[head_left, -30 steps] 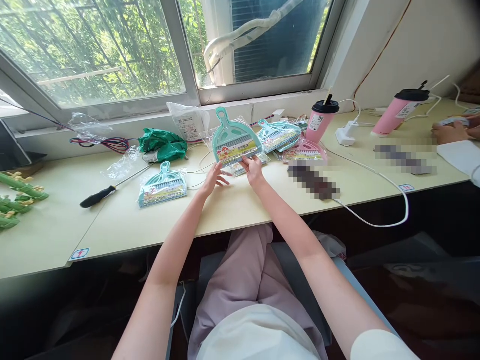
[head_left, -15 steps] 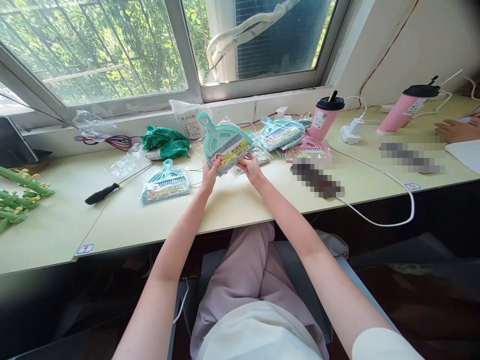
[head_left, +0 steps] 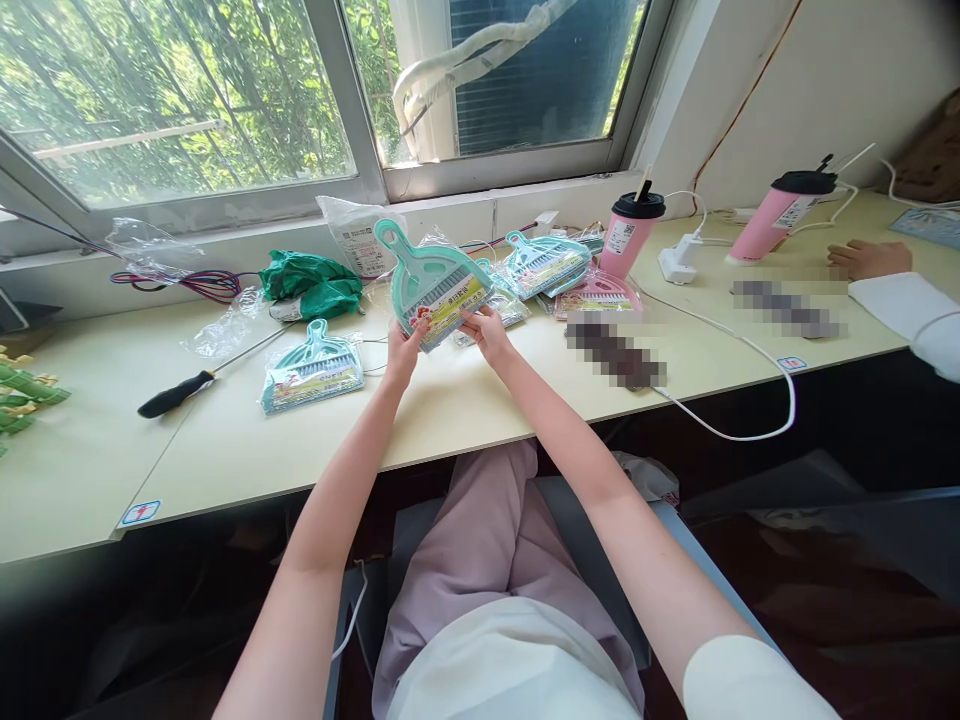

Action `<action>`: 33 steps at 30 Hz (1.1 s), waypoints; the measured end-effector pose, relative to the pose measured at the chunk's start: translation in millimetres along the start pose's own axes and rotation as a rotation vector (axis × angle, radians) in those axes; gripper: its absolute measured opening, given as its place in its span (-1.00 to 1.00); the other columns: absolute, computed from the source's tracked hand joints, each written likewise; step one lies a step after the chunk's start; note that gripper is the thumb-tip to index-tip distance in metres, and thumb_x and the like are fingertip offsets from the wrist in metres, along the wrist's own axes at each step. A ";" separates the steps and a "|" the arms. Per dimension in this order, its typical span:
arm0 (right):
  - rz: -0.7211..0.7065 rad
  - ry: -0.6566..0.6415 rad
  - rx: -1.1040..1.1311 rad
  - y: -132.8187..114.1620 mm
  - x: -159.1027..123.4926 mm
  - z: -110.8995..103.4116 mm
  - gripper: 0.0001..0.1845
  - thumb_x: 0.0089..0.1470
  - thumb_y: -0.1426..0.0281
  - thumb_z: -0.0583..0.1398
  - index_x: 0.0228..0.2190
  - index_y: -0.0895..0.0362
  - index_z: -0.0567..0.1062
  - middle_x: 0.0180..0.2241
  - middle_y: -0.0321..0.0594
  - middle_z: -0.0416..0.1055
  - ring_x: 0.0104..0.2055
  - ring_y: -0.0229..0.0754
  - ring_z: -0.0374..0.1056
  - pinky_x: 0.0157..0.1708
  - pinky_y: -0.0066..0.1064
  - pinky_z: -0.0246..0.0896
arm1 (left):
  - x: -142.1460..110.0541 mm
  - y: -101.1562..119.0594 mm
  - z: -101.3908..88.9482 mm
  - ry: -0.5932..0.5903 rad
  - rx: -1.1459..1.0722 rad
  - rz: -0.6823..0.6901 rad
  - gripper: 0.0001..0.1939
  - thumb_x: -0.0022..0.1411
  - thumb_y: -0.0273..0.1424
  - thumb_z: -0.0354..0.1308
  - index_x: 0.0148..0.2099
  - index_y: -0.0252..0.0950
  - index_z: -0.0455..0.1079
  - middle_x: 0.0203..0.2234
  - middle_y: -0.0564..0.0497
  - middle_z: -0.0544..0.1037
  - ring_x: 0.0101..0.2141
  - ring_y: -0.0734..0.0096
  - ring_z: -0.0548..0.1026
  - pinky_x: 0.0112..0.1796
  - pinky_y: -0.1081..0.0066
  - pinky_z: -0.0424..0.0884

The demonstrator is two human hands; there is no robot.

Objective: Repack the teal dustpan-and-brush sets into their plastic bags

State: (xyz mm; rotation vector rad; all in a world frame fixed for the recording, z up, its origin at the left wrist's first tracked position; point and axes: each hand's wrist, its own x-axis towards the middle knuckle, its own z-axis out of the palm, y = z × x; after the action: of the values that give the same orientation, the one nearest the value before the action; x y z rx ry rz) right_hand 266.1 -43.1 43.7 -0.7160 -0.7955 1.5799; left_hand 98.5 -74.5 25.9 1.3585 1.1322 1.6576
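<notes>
A mint-green mini dustpan and brush set (head_left: 435, 285) in clear wrap is held up over the table, tilted, its handle pointing up and left. My left hand (head_left: 407, 345) grips its lower left edge, and my right hand (head_left: 487, 332) pinches its lower right corner. A second wrapped green dustpan set (head_left: 313, 372) lies flat to the left of my hands. Behind and to the right are more wrapped green sets (head_left: 546, 264) in a pile, with a pink dustpan set (head_left: 596, 297) beside them.
A black-handled screwdriver (head_left: 178, 393) lies left. Crumpled green plastic (head_left: 311, 287) and clear wrappers stand by the window. Pink cups (head_left: 624, 238), a white charger (head_left: 681, 262), a blurred-out item (head_left: 615, 350) with a white cable, and another person's hand (head_left: 870, 260) are at right.
The view has swung slightly right, so things sit further left. Both hands keep hold of the dustpan set. The other person's hand and sleeve now show more fully.
</notes>
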 end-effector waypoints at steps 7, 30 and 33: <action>0.000 -0.007 -0.001 1.5 1.3 -1.4 -0.81 0.01 0.58 0.33 -0.34 0.10 0.49 -0.34 -0.25 0.66 -0.10 -0.09 0.62 0.10 -0.17 0.53 | 0.9 -2.7 -1.4 0.005 0.008 0.008 -0.38 0.05 0.02 0.40 0.01 -0.25 0.40 -0.05 -0.17 0.63 -0.01 0.00 0.60 -0.18 0.23 0.60; -0.738 0.047 -1.197 -6.6 1.2 -18.4 -0.54 0.26 0.56 0.12 0.11 -0.05 0.51 0.30 -0.14 0.28 0.42 0.04 0.10 0.30 0.00 0.28 | 23.7 -3.2 -62.6 0.241 -0.314 -0.402 -0.75 0.05 -0.55 0.25 -0.15 -0.38 0.46 -0.34 -0.06 0.62 -0.18 0.26 0.64 -0.10 0.28 0.65; -0.865 0.003 -1.486 -7.6 -4.1 -18.9 -0.52 0.25 0.60 0.13 0.09 -0.05 0.52 0.34 -0.12 0.20 0.45 0.11 0.01 0.30 0.14 0.21 | 19.1 -1.0 -64.9 0.177 -0.325 -0.453 -0.77 0.03 -0.58 0.27 -0.19 -0.40 0.49 -0.36 -0.05 0.61 -0.20 0.29 0.63 -0.13 0.37 0.64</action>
State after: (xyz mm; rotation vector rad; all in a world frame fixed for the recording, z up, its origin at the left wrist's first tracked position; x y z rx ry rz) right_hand 286.3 -44.4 38.9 -1.1197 -1.9428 -0.0064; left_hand 31.1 -69.3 27.5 0.7000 1.1105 1.5565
